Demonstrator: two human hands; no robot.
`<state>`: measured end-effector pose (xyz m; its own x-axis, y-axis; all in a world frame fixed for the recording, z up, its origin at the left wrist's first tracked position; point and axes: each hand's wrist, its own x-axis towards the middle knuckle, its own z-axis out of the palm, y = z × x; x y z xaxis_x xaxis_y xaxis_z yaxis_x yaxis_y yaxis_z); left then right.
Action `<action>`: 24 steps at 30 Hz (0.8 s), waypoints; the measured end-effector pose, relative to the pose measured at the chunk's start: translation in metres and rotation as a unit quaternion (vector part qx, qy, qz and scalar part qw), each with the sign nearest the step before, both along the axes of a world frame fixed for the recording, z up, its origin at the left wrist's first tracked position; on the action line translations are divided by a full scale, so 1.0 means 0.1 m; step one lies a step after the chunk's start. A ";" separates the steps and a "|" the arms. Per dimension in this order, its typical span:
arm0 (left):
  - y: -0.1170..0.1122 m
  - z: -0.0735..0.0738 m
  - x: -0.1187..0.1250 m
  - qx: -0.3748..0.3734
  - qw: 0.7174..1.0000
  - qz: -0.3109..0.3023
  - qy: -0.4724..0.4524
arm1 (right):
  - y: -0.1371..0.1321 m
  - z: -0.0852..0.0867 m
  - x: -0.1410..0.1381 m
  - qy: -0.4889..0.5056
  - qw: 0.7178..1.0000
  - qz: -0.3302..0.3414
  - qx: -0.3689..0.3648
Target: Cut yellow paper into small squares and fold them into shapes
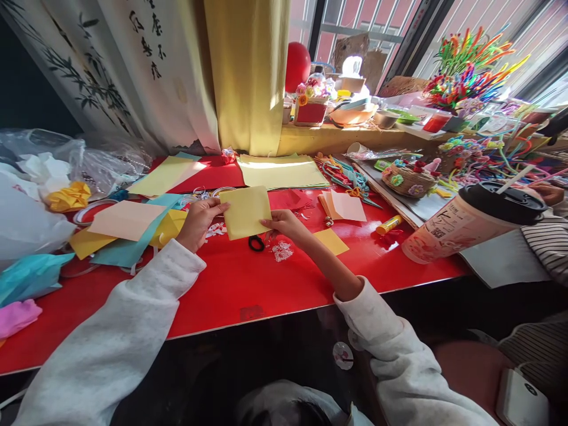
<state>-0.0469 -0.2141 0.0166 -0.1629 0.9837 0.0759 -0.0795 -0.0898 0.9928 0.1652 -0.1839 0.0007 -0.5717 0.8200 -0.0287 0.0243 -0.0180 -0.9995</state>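
A square of yellow paper [247,213] is held up over the red table between my two hands. At its upper left edge, my left hand [199,222] pinches it between thumb and fingers. My right hand [288,228] grips its lower right edge the same way. Just below the paper lies a black ring-shaped item [256,244], perhaps a scissors handle, partly hidden. White paper scraps [281,251] rest beside it. To the right of my right hand, a yellow-orange paper square [332,241] lies flat on the table.
Coloured sheets [126,220] and plastic bags [31,201] crowd the left side. Larger yellow sheets [284,171] lie at the back. Folded pink paper [344,206], a glue stick [389,225] and a lidded drink cup [465,222] stand or lie rightward. The red table's [213,307] front edge is close.
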 end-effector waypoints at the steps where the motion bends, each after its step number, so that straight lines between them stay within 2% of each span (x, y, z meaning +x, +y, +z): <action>1: 0.00 0.00 0.00 0.005 1.000 0.002 0.000 | 0.00 0.00 0.00 -0.005 1.000 0.001 0.001; 6: 0.00 0.00 0.01 0.028 0.998 0.051 0.007 | 0.01 0.01 0.02 -0.026 1.000 0.007 0.008; 12: -0.01 0.00 0.01 0.013 1.000 0.021 0.009 | 0.02 -0.02 0.02 -0.017 1.000 0.001 0.009; 17: 0.00 -0.01 0.00 0.035 0.998 0.054 0.010 | -0.01 0.03 0.02 -0.021 1.000 0.008 -0.003; 24: 0.02 -0.05 -0.02 -0.041 0.998 -0.034 0.021 | 0.00 0.01 0.02 -0.004 1.000 0.010 -0.014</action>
